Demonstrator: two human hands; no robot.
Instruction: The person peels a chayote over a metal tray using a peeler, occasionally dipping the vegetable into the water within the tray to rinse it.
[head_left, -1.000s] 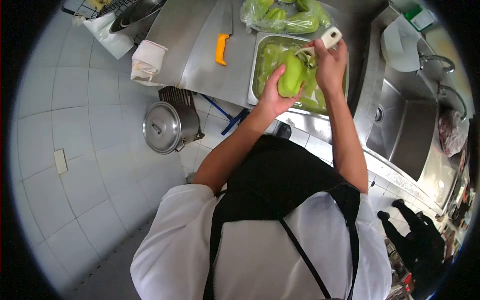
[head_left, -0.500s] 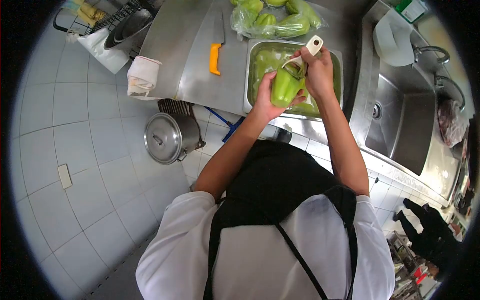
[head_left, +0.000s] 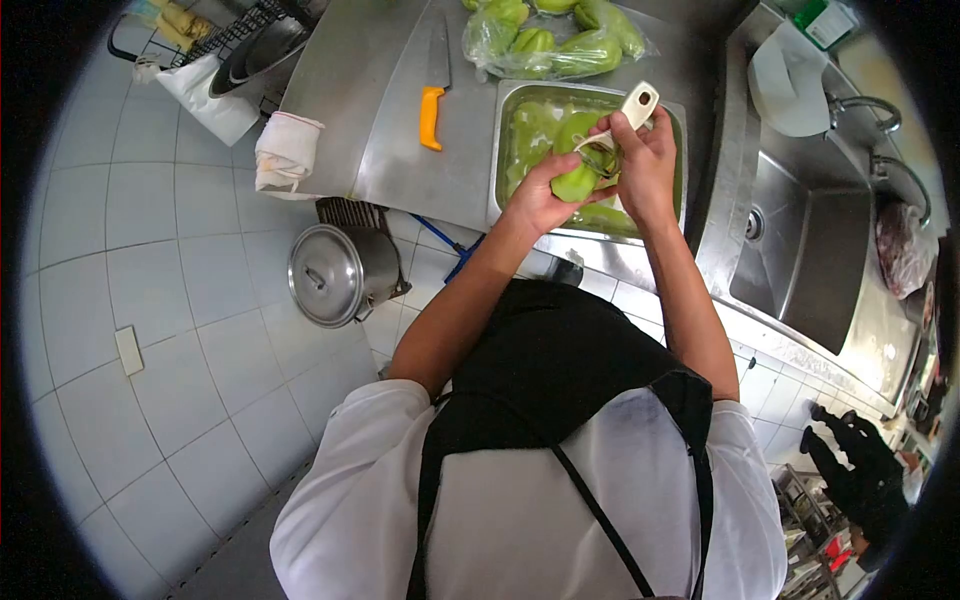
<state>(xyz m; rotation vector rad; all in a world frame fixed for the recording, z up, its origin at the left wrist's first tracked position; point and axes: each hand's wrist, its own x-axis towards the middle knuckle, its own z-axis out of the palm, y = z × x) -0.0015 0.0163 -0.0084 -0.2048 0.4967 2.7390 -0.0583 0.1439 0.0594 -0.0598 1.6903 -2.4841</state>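
Note:
My left hand (head_left: 540, 200) is closed around a pale green chayote (head_left: 572, 184), holding it over a metal tray. In my right hand (head_left: 645, 165) is a peeler with a white handle (head_left: 640, 102), its head against the chayote's far side. Fingers and peeler cover part of the chayote, so the blade's exact contact is hard to see. Beneath both hands, the rectangular metal tray (head_left: 496, 160) holds green chayote pieces or peelings. Just beyond it lies a clear plastic bag (head_left: 487, 58) with several chayotes.
A knife with an orange handle (head_left: 430, 118) lies on the steel counter (head_left: 385, 150) left of the tray. To the right is a sink (head_left: 800, 240) with taps. A lidded pot (head_left: 328, 275) stands low at the left. Another person (head_left: 860, 470) is at the far right.
The chayote has turned and tilted in my left hand, showing less of its side. My right hand and the peeler have shifted slightly right and nearer to me.

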